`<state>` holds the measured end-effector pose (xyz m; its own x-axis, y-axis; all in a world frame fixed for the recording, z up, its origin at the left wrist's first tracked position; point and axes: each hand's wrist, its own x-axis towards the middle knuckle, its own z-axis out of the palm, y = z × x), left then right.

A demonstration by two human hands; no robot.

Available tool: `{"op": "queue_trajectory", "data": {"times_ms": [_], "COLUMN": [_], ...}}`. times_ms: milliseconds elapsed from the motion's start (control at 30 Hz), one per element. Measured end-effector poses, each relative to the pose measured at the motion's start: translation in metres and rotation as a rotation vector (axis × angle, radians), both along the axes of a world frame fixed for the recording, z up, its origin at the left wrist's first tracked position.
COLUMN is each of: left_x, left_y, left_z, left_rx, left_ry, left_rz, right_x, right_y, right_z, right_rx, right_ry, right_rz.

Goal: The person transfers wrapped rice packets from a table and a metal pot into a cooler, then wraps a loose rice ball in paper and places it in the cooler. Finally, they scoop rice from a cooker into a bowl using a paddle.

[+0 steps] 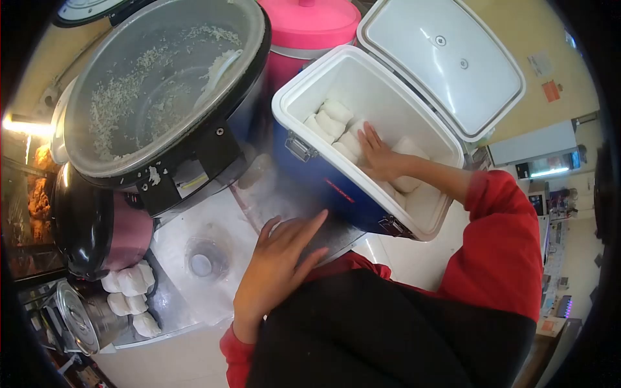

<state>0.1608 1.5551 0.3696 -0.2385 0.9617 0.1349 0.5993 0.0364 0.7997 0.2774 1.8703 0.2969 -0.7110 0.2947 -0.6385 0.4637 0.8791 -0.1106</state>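
Note:
My right hand is inside the blue and white cooler box, its fingers spread over white wrapped bundles packed along the bottom. Part of the bundles is hidden beneath that hand and forearm. My left hand hovers near the front edge of the metal counter, below the cooler, with its fingers apart and nothing in them. The cooler's white lid stands open on the far side.
A large cooker pot with rice remnants and a white scoop is at upper left. Behind is a pink-lidded container. More wrapped bundles, a black and pink cooker and a metal-lidded pot sit lower left.

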Motion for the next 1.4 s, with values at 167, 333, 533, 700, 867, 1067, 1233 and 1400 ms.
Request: {"op": "queue_trajectory", "data": {"times_ms": [167, 333, 533, 700, 867, 1067, 1233, 1400], "left_x": [0.006, 0.015, 0.020, 0.027, 0.030, 0.033, 0.030, 0.026], "left_y": [0.019, 0.039, 0.051, 0.058, 0.061, 0.057, 0.051, 0.055], "left_z": [0.003, 0.012, 0.011, 0.010, 0.008, 0.008, 0.015, 0.031], "left_rx": [-0.015, -0.049, -0.085, -0.090, -0.058, -0.127, -0.181, -0.195], "left_ry": [0.058, 0.085, 0.170, 0.106, 0.131, 0.174, 0.139, 0.148], "left_rz": [-0.044, -0.174, -0.243, -0.211, -0.174, -0.109, -0.065, -0.040], "right_x": [-0.021, -0.015, -0.026, -0.029, -0.036, -0.048, -0.009, 0.000], "right_y": [0.001, 0.006, 0.009, 0.008, -0.021, -0.019, -0.010, -0.028], "right_z": [0.004, 0.060, 0.006, 0.009, 0.016, 0.010, 0.064, 0.076], "right_rx": [-0.088, 0.046, -0.120, -0.112, -0.243, -0.470, -0.689, -0.483], "right_ry": [-0.011, -0.147, -0.354, -0.155, -0.418, -0.574, -0.232, -0.252], "right_rz": [0.003, 0.128, 0.421, 0.379, 0.518, 0.478, 0.702, 0.725]}}
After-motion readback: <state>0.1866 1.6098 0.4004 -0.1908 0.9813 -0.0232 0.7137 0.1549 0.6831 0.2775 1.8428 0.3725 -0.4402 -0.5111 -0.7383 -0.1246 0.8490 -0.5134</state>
